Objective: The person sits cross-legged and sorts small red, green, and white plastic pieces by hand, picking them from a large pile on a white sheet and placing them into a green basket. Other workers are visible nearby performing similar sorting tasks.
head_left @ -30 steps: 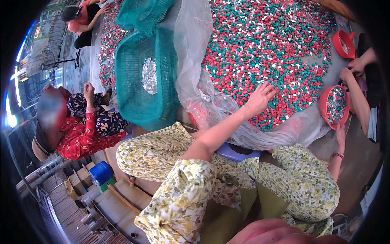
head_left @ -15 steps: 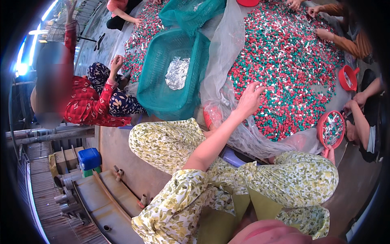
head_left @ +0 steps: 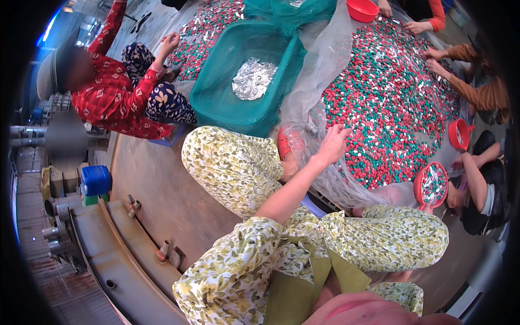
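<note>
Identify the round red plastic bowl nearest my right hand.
The lowest red bowl in view, holding green and silvery pieces: your right hand is at its lower rim. The top red bowl and the middle red bowl lie farther off.

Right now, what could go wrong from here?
The red bowl, which the right hand holds at its near edge, could tip and spill its loose pieces. The crumpled clear sheet lies close to the left foot, so a shifting foot might drag it and scatter the capsules.
</note>
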`<move>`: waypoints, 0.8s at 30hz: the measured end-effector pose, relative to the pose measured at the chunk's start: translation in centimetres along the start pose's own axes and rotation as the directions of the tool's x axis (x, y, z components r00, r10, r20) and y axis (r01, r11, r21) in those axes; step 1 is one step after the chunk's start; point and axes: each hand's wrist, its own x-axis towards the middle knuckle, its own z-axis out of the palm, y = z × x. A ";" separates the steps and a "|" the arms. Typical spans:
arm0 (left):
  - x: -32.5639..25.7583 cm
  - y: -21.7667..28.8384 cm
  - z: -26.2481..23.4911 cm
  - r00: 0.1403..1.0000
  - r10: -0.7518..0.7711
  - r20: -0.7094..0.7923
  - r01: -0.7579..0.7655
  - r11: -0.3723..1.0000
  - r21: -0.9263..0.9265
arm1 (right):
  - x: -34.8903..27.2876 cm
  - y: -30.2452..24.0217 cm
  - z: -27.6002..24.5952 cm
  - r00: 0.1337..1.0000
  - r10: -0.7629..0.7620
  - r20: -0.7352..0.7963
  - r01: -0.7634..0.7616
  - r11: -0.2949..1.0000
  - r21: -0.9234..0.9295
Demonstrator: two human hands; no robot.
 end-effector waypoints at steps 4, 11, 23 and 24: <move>-0.2 0.2 0.2 0.999 0.047 0.024 -0.047 0.999 0.027 | -1.3 -1.5 3.0 0.986 -0.163 0.039 0.167 0.973 -0.157; -0.6 0.9 1.0 0.998 -0.010 0.068 0.014 0.999 -0.050 | -3.2 -6.7 10.5 0.736 -0.579 0.351 0.659 0.494 -0.568; -1.3 5.0 -0.5 0.960 -0.139 0.243 0.177 0.974 -0.142 | -1.3 -12.3 19.4 0.401 -0.588 0.702 0.519 -0.486 -0.703; -1.3 5.4 -0.5 0.954 -0.170 0.248 0.208 0.969 -0.137 | -0.4 -12.7 19.8 0.391 -0.576 0.718 0.509 -0.514 -0.690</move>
